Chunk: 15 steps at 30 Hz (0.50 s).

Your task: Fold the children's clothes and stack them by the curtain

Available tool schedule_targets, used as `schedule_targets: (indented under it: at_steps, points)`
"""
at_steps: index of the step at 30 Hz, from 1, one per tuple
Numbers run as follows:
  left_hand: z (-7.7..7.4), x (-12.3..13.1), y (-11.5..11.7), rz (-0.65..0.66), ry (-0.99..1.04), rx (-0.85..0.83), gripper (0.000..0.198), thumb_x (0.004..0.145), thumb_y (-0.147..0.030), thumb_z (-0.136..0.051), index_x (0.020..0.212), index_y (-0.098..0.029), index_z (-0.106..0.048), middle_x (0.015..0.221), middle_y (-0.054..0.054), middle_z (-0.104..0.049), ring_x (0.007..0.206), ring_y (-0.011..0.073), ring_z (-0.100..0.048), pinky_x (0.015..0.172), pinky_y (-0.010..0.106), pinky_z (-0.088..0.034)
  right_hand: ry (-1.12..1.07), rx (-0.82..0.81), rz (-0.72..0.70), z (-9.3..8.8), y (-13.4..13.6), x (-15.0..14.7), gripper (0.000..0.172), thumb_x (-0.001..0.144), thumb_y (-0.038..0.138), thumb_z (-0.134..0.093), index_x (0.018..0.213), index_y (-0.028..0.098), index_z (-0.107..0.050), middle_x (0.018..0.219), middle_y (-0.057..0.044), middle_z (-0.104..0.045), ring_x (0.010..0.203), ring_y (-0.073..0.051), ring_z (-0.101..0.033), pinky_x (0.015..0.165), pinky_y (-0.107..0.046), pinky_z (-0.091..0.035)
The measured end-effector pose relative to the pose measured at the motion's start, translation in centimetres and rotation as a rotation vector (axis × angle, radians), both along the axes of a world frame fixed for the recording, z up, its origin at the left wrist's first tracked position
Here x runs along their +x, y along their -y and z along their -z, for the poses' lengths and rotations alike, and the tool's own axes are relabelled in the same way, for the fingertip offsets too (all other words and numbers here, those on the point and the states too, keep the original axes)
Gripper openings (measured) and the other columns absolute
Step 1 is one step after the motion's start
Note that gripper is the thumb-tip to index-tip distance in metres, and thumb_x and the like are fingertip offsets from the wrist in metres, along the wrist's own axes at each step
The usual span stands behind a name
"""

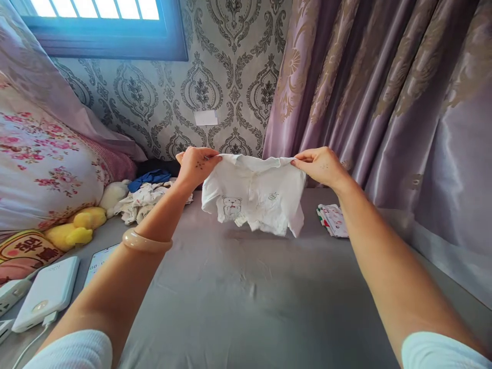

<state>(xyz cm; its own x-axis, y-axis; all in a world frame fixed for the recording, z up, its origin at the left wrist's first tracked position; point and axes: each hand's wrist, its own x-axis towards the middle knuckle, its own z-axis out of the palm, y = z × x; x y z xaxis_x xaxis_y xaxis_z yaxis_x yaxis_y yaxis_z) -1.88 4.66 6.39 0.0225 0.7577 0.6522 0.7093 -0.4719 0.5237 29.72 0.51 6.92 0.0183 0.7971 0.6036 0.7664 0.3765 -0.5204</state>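
Note:
A small white baby shirt (255, 197) with a bear print and a little striped motif hangs in the air above the grey sheet (246, 302). My left hand (198, 165) pinches one shoulder of it, and my right hand (321, 165) pinches the other, so the neckline is stretched between them. The hem hangs loose and wrinkled. Beyond my left forearm lies a heap of crumpled light-coloured clothes (143, 201) with a blue cloth (149, 179) on top. Close to my right forearm sits a folded printed garment (333, 220), partly hidden by the arm.
Along the left are a floral pillow (46, 169), yellow plush toys (77, 228), a white power bank (48, 292) with a cable, a power strip (13, 294) and a phone (98, 262). Purple curtains (369, 102) hang at the right. Patterned wallpaper (234, 66) covers the wall behind.

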Motion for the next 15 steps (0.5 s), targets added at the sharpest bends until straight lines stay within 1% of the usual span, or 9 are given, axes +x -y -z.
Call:
schedule_targets:
  at_steps: [2,3,6,7,8,9,10,13,15]
  points:
    - [-0.4,-0.5,0.5,0.092,0.127,-0.095,0.03,0.071,-0.044,-0.065,0.083,-0.018,-0.073,0.068,0.003,-0.064,0.085,0.0236,-0.06,0.089,0.043,-0.038,-0.061,-0.061,-0.086,-0.3,0.7,0.1,0.03,0.072,0.045,-0.072,0.084,0.018,-0.076,0.081,-0.006,-0.075,0.079,-0.021,-0.068,0.069,-0.03,-0.053]
    - [-0.6,-1.0,0.7,0.18,0.198,-0.177,0.031,0.067,-0.045,-0.068,0.081,-0.017,-0.073,0.069,0.003,-0.064,0.082,0.0226,-0.06,0.084,0.04,-0.041,-0.094,-0.107,-0.139,-0.5,1.1,0.3,0.031,0.071,0.047,-0.072,0.084,0.019,-0.076,0.081,-0.005,-0.075,0.078,-0.02,-0.068,0.069,-0.03,-0.054]
    - [-1.3,-2.4,0.9,0.533,0.361,-0.47,0.035,0.058,-0.048,-0.075,0.074,-0.018,-0.069,0.073,0.005,-0.065,0.074,0.0207,-0.06,0.075,0.037,-0.045,-0.148,-0.244,-0.272,-1.3,2.3,0.6,0.034,0.069,0.053,-0.073,0.083,0.023,-0.076,0.082,-0.005,-0.074,0.079,-0.02,-0.067,0.071,-0.032,-0.055]
    - [-1.3,-2.6,0.8,0.602,0.38,-0.528,0.035,0.057,-0.049,-0.076,0.072,-0.018,-0.069,0.074,0.006,-0.066,0.074,0.021,-0.06,0.074,0.038,-0.045,-0.145,-0.26,-0.28,-1.5,2.6,0.6,0.034,0.07,0.055,-0.072,0.083,0.023,-0.076,0.083,-0.005,-0.074,0.081,-0.021,-0.067,0.073,-0.034,-0.054]
    - [-1.3,-2.8,0.7,0.609,0.379,-0.538,0.035,0.056,-0.049,-0.076,0.07,-0.018,-0.068,0.074,0.006,-0.066,0.075,0.0218,-0.06,0.075,0.038,-0.045,-0.128,-0.249,-0.257,-1.6,2.7,0.6,0.034,0.071,0.055,-0.071,0.083,0.023,-0.075,0.083,-0.005,-0.074,0.082,-0.022,-0.067,0.074,-0.036,-0.054]
    - [-1.1,-2.8,0.5,0.552,0.356,-0.493,0.034,0.057,-0.049,-0.075,0.069,-0.018,-0.068,0.073,0.007,-0.066,0.077,0.0232,-0.06,0.076,0.039,-0.045,-0.101,-0.204,-0.199,-1.6,2.6,0.4,0.033,0.073,0.054,-0.07,0.083,0.023,-0.075,0.083,-0.005,-0.074,0.084,-0.023,-0.067,0.077,-0.038,-0.053]
    - [-0.8,-2.6,0.2,0.446,0.311,-0.405,0.032,0.058,-0.048,-0.075,0.069,-0.018,-0.069,0.073,0.007,-0.066,0.081,0.025,-0.06,0.079,0.04,-0.043,-0.064,-0.134,-0.112,-1.5,2.5,0.2,0.031,0.074,0.052,-0.069,0.082,0.023,-0.075,0.082,-0.005,-0.074,0.087,-0.024,-0.067,0.08,-0.04,-0.052]
    - [0.2,-1.5,-0.4,0.1,0.116,-0.056,0.024,0.066,-0.042,-0.07,0.073,-0.019,-0.073,0.076,0.008,-0.068,0.098,0.0302,-0.055,0.093,0.046,-0.034,0.077,0.063,0.133,-0.6,1.4,-0.8,0.022,0.079,0.042,-0.065,0.08,0.022,-0.075,0.08,-0.004,-0.073,0.089,-0.025,-0.066,0.089,-0.046,-0.046]
    - [0.6,-0.9,-0.5,0.008,0.028,0.067,0.023,0.071,-0.04,-0.065,0.078,-0.02,-0.074,0.08,0.008,-0.07,0.105,0.0308,-0.051,0.099,0.048,-0.027,0.128,0.093,0.178,0.1,0.6,-1.1,0.019,0.08,0.038,-0.063,0.08,0.023,-0.075,0.079,-0.002,-0.073,0.087,-0.023,-0.066,0.09,-0.045,-0.045]
